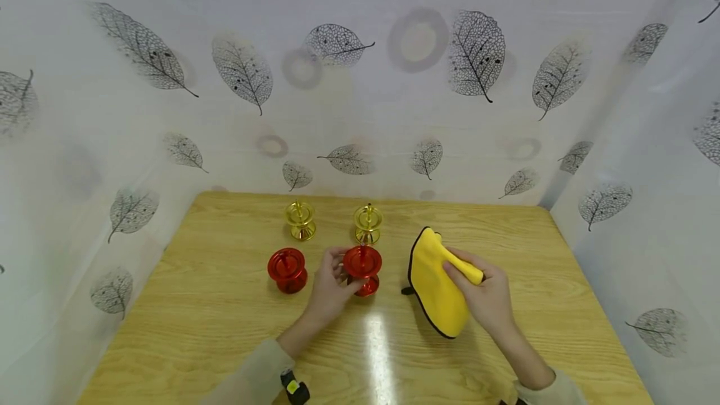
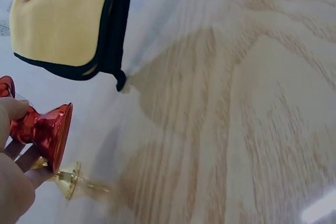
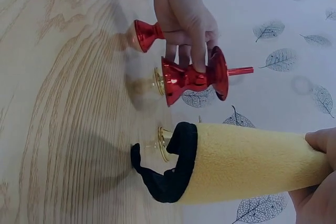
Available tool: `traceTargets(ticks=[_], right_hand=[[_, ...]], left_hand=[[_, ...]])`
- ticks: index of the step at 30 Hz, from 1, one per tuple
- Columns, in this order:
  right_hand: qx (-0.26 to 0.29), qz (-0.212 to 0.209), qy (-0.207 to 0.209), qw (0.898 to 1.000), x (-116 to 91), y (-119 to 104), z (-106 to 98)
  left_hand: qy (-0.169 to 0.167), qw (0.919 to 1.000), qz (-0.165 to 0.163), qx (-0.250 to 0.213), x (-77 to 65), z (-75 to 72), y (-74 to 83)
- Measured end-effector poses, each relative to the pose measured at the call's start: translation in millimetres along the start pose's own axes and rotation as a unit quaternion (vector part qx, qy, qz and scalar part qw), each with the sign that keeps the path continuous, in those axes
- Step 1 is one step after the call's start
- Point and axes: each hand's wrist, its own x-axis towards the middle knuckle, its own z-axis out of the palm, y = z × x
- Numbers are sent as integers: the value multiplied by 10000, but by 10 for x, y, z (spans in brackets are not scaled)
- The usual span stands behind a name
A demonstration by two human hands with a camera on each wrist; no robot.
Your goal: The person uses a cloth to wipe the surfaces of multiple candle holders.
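My left hand (image 1: 329, 289) grips a shiny red candle holder (image 1: 362, 262) by its narrow waist, thumb on the near side. In the right wrist view this red candle holder (image 3: 191, 77) is upright, its base raised off the table and a thin spike on top. My right hand (image 1: 485, 292) pinches a folded yellow cloth (image 1: 439, 286) with black edging and a small black loop. The cloth hangs to the right of the held candle holder, apart from it. In the left wrist view the cloth (image 2: 63, 24) is above the left hand (image 2: 16, 171).
A second red candle holder (image 1: 288, 269) stands left of the left hand. Two gold candle holders, one at the left (image 1: 300, 220) and one at the right (image 1: 368, 224), stand behind. The wooden table (image 1: 197, 305) meets a leaf-patterned curtain (image 1: 360, 111) at its back edge.
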Motion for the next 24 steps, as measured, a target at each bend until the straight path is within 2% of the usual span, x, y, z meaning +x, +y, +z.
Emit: traceTargets(ticks=[6, 13, 18, 24], right_hand=[[3, 61, 11, 10000, 7, 10, -39], [-185, 110, 81, 9997, 16, 28, -65], [-317, 143, 87, 9994, 27, 48, -88], [-380, 54, 99, 9992, 35, 67, -107]], left_hand=[[-330, 9988, 88, 339, 41, 41, -127], [-481, 9974, 324, 428, 85, 65, -233], [-721, 9969, 220, 240, 114, 92, -292], [-926, 9950, 150, 354, 102, 126, -337]])
